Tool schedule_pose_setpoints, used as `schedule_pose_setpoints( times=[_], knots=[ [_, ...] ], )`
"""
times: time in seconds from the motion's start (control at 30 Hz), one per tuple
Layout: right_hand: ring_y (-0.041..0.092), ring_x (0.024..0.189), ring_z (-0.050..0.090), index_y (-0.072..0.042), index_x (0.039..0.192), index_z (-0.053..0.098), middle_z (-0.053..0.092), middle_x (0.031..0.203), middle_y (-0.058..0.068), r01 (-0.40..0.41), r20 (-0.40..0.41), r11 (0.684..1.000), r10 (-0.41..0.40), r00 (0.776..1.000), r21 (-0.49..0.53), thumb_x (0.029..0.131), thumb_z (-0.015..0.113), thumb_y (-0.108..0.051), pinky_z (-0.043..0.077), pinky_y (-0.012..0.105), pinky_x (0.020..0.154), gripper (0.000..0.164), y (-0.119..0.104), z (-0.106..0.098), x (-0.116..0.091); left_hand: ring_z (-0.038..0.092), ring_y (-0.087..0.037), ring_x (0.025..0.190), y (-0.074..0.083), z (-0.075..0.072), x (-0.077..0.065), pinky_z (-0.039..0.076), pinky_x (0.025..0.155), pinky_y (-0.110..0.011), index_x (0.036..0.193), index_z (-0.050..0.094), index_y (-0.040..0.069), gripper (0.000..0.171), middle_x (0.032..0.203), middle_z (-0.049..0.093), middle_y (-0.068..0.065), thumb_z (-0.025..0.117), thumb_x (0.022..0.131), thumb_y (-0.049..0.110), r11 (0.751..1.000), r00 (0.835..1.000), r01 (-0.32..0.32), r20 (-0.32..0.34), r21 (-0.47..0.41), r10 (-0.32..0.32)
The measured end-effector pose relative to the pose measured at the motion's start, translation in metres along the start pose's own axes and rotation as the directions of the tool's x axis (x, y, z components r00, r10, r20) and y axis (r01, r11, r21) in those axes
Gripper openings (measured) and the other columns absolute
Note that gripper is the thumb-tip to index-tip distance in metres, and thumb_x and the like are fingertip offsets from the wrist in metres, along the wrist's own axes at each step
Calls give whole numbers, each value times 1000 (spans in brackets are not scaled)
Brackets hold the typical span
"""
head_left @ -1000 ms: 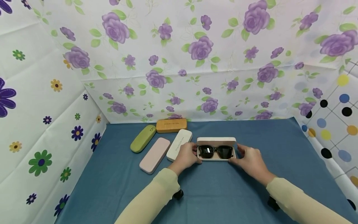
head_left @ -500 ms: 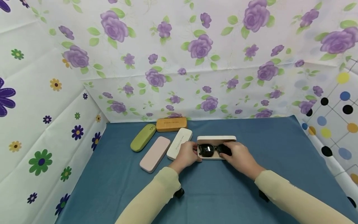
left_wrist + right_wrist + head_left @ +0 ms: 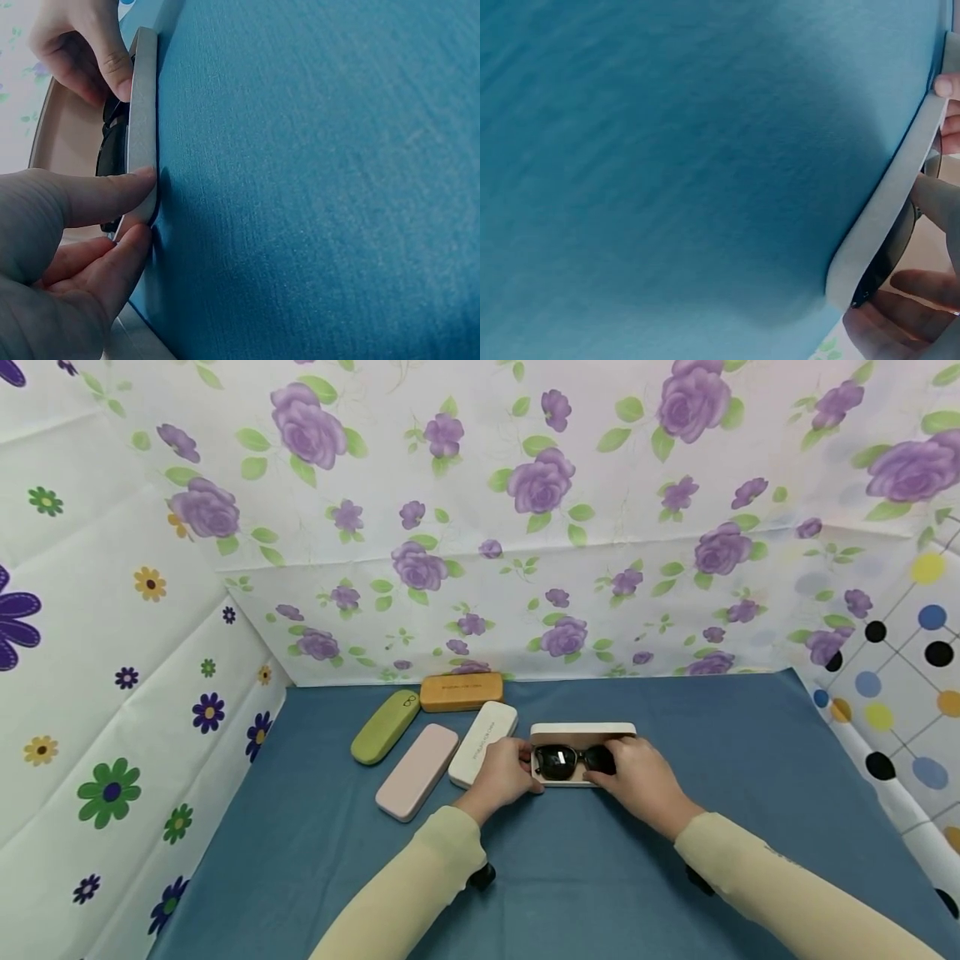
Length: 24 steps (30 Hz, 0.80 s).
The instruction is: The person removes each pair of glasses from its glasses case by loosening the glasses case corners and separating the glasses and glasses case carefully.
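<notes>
In the head view, dark sunglasses (image 3: 557,763) lie inside a white glasses case (image 3: 583,728) whose lid stands raised at the back. My left hand (image 3: 501,774) holds the case by its left end; in the left wrist view, thumb and fingers pinch the corner of its wall (image 3: 143,120). Reaching into the case from the right, my right hand (image 3: 641,778) grips the sunglasses around the right lens, which it partly covers. The right wrist view shows its thumb on the near side of the dark lens (image 3: 891,251) and fingers by the far side.
Left of the open case lie several closed glasses cases: a white one (image 3: 480,745), a pink one (image 3: 417,772), a green one (image 3: 385,727) and an orange one (image 3: 461,692). A blue cloth (image 3: 570,877) covers the table. Flowered sheets (image 3: 480,510) rise behind and beside it.
My right hand has moved left from the case's right end onto the sunglasses. My left hand keeps its hold on the case.
</notes>
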State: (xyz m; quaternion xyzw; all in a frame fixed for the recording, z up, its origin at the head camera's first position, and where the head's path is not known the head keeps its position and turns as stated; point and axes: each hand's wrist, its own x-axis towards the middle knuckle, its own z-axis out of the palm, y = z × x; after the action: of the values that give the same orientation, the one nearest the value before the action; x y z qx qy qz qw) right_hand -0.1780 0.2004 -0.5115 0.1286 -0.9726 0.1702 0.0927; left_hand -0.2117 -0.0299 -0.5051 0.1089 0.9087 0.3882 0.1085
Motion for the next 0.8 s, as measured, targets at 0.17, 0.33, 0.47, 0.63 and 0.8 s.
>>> schedule_pose_setpoints(
  times=[0.17, 0.33, 0.47, 0.63, 0.8],
  knots=[
    [30, 96, 60, -9, 107, 67, 66, 101, 10, 2, 1, 999, -2, 1000, -46, 77, 75, -43, 49, 49, 81, 47, -3, 0, 3, 60, -10, 79, 1, 0, 0, 51, 65, -24, 114, 63, 4, 57, 92, 66, -4, 87, 62, 11, 1000, 1000, 11, 3, 0, -11],
    [33, 101, 57, -6, 110, 65, 62, 107, 13, -11, -7, 998, 10, 1000, -61, 78, 72, -43, 49, 50, 81, 49, -3, 2, 2, 59, -8, 78, 2, 0, -1, 51, 65, -23, 113, 63, 3, 57, 91, 67, -4, 87, 62, 11, 1000, 1000, 7, 9, 1, -7],
    [32, 101, 57, -8, 110, 65, 60, 107, 13, -8, -40, 998, 6, 999, -67, 78, 71, -45, 50, 50, 79, 49, -2, 4, 0, 59, -8, 78, 0, 0, -1, 50, 65, -23, 114, 63, 3, 58, 91, 66, -4, 87, 62, 12, 1000, 1000, 4, 8, 2, -4],
    [29, 95, 59, -11, 108, 66, 61, 104, 11, 13, -107, 997, -22, 994, -81, 77, 71, -46, 52, 48, 71, 47, 1, 7, -2, 59, -9, 80, 0, 1, -1, 51, 66, -23, 116, 62, 3, 59, 92, 66, -3, 87, 63, 13, 1000, 1000, 4, 6, 4, -4],
    [27, 89, 60, -10, 108, 65, 60, 102, 11, 86, -179, 988, -108, 978, -131, 77, 71, -45, 52, 43, 62, 48, 4, 11, -5, 59, -9, 80, 1, 1, -2, 51, 66, -24, 118, 62, 3, 60, 91, 66, -3, 87, 64, 14, 1000, 1000, 6, 6, 8, -6]
  ],
)
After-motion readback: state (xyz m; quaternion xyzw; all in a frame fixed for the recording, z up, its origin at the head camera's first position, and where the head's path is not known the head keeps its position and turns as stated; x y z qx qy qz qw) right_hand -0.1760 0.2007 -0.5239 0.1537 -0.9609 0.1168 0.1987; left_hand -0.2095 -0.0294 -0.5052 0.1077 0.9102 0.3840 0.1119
